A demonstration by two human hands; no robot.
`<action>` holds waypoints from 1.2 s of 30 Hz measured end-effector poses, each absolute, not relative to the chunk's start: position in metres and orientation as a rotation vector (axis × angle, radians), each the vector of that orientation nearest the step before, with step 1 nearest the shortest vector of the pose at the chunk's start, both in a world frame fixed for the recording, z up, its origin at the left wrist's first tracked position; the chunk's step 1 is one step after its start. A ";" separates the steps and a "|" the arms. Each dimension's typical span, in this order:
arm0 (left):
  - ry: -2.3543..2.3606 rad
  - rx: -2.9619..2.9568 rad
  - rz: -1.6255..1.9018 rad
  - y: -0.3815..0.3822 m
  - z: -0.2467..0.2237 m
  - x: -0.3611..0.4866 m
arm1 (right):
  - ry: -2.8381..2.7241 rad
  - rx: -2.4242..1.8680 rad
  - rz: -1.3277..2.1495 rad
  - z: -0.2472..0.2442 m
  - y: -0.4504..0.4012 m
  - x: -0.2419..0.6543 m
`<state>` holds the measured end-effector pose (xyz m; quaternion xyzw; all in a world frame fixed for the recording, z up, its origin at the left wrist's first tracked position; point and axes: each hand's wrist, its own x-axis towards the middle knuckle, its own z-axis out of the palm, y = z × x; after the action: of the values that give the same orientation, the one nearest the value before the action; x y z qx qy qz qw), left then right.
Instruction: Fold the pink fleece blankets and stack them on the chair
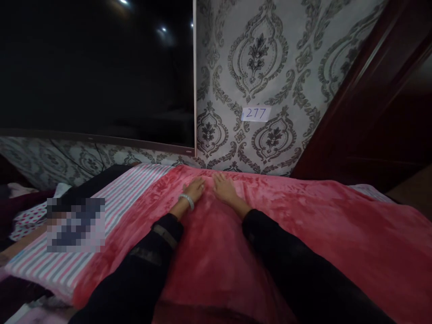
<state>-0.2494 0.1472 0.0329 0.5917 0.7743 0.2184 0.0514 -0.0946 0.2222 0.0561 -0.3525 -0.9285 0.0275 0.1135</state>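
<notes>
A red plush blanket (303, 216) lies spread over a flat surface in front of me. Near its far edge, my left hand (195, 190) rests on the fabric with fingers stretched forward and a pale bracelet at the wrist. Just to its right, my right hand (225, 188) lies on the same blanket, fingers extended and slightly apart. Neither hand grips anything that I can see. Under the blanket's left side shows a striped white, pink and grey cloth (124, 198).
A large dark television (97, 72) hangs at the upper left. On the patterned wall behind is a paper label (256, 114) reading 277. Dark red wooden panelling (364, 108) slants along the right. Spotted cloth (29, 220) and other fabrics lie at the left; a blurred patch covers something there.
</notes>
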 end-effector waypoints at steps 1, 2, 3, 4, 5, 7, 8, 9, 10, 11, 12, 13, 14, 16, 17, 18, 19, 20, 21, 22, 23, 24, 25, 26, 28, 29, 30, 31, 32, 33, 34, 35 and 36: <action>2.381 1.787 0.643 0.152 0.033 -0.253 | -2.730 -0.981 0.105 0.053 0.218 -0.107; 2.398 1.774 0.605 0.156 0.033 -0.254 | -2.733 -0.958 0.130 0.048 0.214 -0.117; 2.409 1.762 0.557 0.159 0.030 -0.254 | -2.733 -0.963 0.153 0.041 0.211 -0.124; 2.413 1.755 0.513 0.161 0.027 -0.252 | -2.729 -0.984 0.171 0.033 0.210 -0.128; 2.413 1.751 0.472 0.162 0.022 -0.250 | -2.722 -1.013 0.183 0.026 0.209 -0.128; 2.409 1.748 0.405 0.163 0.015 -0.247 | -2.699 -1.069 0.180 0.014 0.213 -0.121; 2.408 1.751 0.372 0.162 0.013 -0.246 | -2.686 -1.099 0.167 0.010 0.217 -0.114; 2.409 1.756 0.337 0.162 0.012 -0.246 | -2.674 -1.139 0.151 0.008 0.223 -0.106; 2.412 1.762 0.302 0.162 0.011 -0.246 | -2.665 -1.194 0.136 0.007 0.228 -0.096; 2.417 1.767 0.267 0.162 0.012 -0.246 | -2.659 -1.257 0.122 0.007 0.234 -0.085; 2.422 1.772 0.236 0.162 0.012 -0.246 | -2.657 -1.323 0.111 0.008 0.239 -0.073; 2.425 1.778 0.216 0.162 0.013 -0.246 | -2.657 -1.386 0.101 0.008 0.244 -0.061; 2.430 1.783 0.213 0.162 0.014 -0.245 | -2.660 -1.440 0.093 0.010 0.247 -0.049; 2.428 1.789 0.226 0.162 0.017 -0.243 | -2.671 -1.521 0.099 0.013 0.252 -0.025; 2.419 1.791 0.234 0.162 0.020 -0.242 | -2.683 -1.548 0.118 0.015 0.253 -0.015; 2.405 1.791 0.239 0.162 0.023 -0.242 | -2.700 -1.569 0.150 0.019 0.253 -0.005; 2.384 1.792 0.238 0.162 0.027 -0.242 | -2.718 -1.590 0.193 0.023 0.251 0.003; 2.358 1.797 0.232 0.161 0.032 -0.242 | -2.728 -1.610 0.234 0.028 0.249 0.008; 2.329 1.807 0.223 0.160 0.038 -0.243 | -2.726 -1.622 0.258 0.034 0.244 0.011; 2.304 1.820 0.216 0.157 0.045 -0.244 | -2.713 -1.614 0.255 0.039 0.237 0.012; 2.285 1.831 0.212 0.152 0.050 -0.243 | -2.696 -1.582 0.229 0.044 0.228 0.009; 2.274 1.841 0.211 0.145 0.055 -0.241 | -2.684 -1.515 0.192 0.047 0.215 0.004; 2.270 1.853 0.216 0.136 0.058 -0.237 | -2.682 -1.418 0.157 0.049 0.200 -0.004; 2.272 1.872 0.230 0.125 0.058 -0.231 | -2.693 -1.300 0.137 0.048 0.184 -0.013; 2.267 1.932 0.262 0.099 0.052 -0.215 | -2.735 -1.080 0.163 0.042 0.150 -0.030; 2.264 1.965 0.262 0.086 0.046 -0.206 | -2.757 -1.000 0.185 0.037 0.136 -0.037; 2.260 2.002 0.250 0.073 0.040 -0.199 | -2.780 -0.939 0.201 0.031 0.124 -0.040; 2.261 2.033 0.227 0.062 0.033 -0.192 | -2.801 -0.901 0.206 0.026 0.116 -0.041; 2.268 2.055 0.198 0.053 0.027 -0.188 | -2.819 -0.887 0.203 0.020 0.111 -0.038; 2.276 2.070 0.172 0.047 0.022 -0.185 | -2.831 -0.893 0.192 0.016 0.110 -0.032; 2.281 2.085 0.155 0.043 0.019 -0.184 | -2.837 -0.914 0.174 0.012 0.111 -0.023; 2.282 2.095 0.146 0.042 0.017 -0.183 | -2.834 -0.953 0.153 0.010 0.114 -0.011; 2.281 2.097 0.139 0.043 0.015 -0.184 | -2.826 -1.003 0.131 0.009 0.117 0.001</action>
<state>-0.1838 0.0425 0.0155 0.6760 0.7353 0.0447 0.0201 0.0012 0.1173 0.0089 -0.3335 -0.9392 0.0435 0.0700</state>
